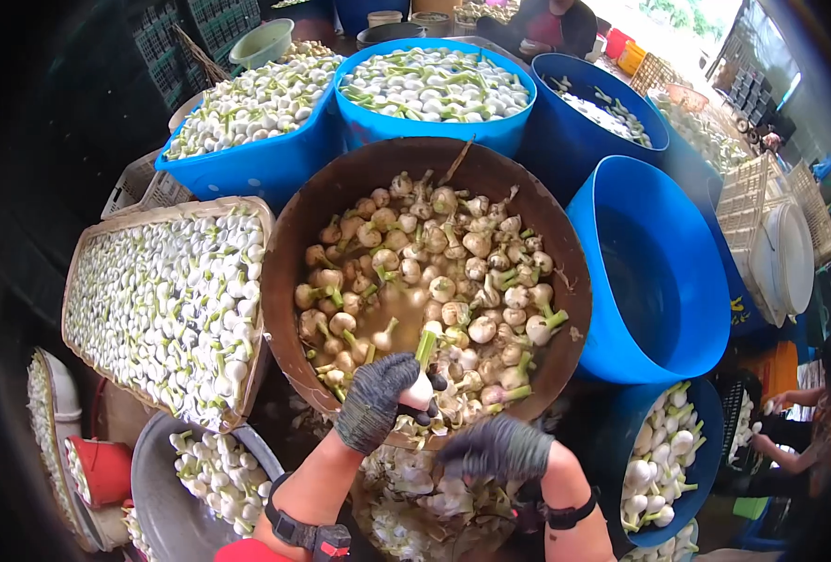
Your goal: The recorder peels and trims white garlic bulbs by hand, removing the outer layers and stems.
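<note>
My left hand [380,400], in a dark grey knit glove, grips a peeled white garlic bulb [419,390] with its green stem pointing up, over the near rim of a wide brown tub [296,211]. Unpeeled garlic bulbs [482,329] with short stems float in murky water inside that tub. My right hand [496,447], gloved too and blurred, is to the right and a little lower, apart from the held bulb; its fingers are too blurred to read. Loose garlic skins [415,485] lie heaped below both hands.
Peeled garlic fills a rectangular tub [268,281] at left and blue tubs [433,130] behind. A blue tub of water [696,309] stands right. A grey basin [159,485] and a dark blue tub [710,435] hold more. One person [552,28] sits behind, another [826,414] at far right.
</note>
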Tool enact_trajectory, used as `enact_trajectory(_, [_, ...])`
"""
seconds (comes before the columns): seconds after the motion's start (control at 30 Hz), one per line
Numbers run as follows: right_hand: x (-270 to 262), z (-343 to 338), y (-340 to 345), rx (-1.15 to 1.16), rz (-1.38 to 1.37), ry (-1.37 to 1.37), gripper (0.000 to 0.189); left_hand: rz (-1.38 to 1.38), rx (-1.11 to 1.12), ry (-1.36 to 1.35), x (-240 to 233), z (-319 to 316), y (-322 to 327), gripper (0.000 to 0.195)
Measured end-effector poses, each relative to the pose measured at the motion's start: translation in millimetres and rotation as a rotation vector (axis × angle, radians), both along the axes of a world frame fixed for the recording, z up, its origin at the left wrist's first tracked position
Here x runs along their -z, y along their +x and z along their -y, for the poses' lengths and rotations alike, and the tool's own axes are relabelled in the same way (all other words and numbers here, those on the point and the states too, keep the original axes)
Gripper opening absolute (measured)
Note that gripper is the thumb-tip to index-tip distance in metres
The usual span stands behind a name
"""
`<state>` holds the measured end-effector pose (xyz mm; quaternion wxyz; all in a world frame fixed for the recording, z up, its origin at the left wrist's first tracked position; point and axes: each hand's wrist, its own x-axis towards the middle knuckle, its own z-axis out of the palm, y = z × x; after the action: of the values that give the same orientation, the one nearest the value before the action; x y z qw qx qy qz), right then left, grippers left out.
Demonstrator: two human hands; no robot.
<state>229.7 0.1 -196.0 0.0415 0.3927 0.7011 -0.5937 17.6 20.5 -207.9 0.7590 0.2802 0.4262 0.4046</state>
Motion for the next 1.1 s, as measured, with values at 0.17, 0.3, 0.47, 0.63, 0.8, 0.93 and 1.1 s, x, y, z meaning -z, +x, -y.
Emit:
enact_trajectory(0.17, [-3, -16, -6, 0.801, -0.291, 0.11, 0.021, -0.889, 0.244, 1.018, 41, -5, 2, 0.029])
enact_trajectory(0.3, [3, -22, -25, 0.806, -0.292, 0.401, 0.024, -0.24, 0.107, 0.332, 35, 11, 17, 0.031])
enact_trajectory(0.47, [10, -24, 1, 0.886, -0.05, 0.657, 0.032, -0.195, 0.092, 0.126, 13, 2, 42, 0.034])
enact_trajectory(0.63, [35, -24, -40, 0.828, -0.071, 0.661, 0.038, -0.329, -0.043, 0.282, 26, 12, 20, 0.017])
enact_trajectory(0.8, [31, -21, -36, 0.777, -0.128, 0.676, 0.048, -0.681, -0.071, 0.458, 45, 6, 24, 0.01])
enact_trajectory(0.93, [14, -26, -8, 0.716, -0.243, 0.475, 0.029, -0.956, 0.018, 0.719, 30, 2, 30, 0.006])
enact_trajectory(1.1, [16, -26, -3, 0.954, -0.514, 0.286, 0.021, -0.207, -0.082, 0.058, 23, -4, 17, 0.003])
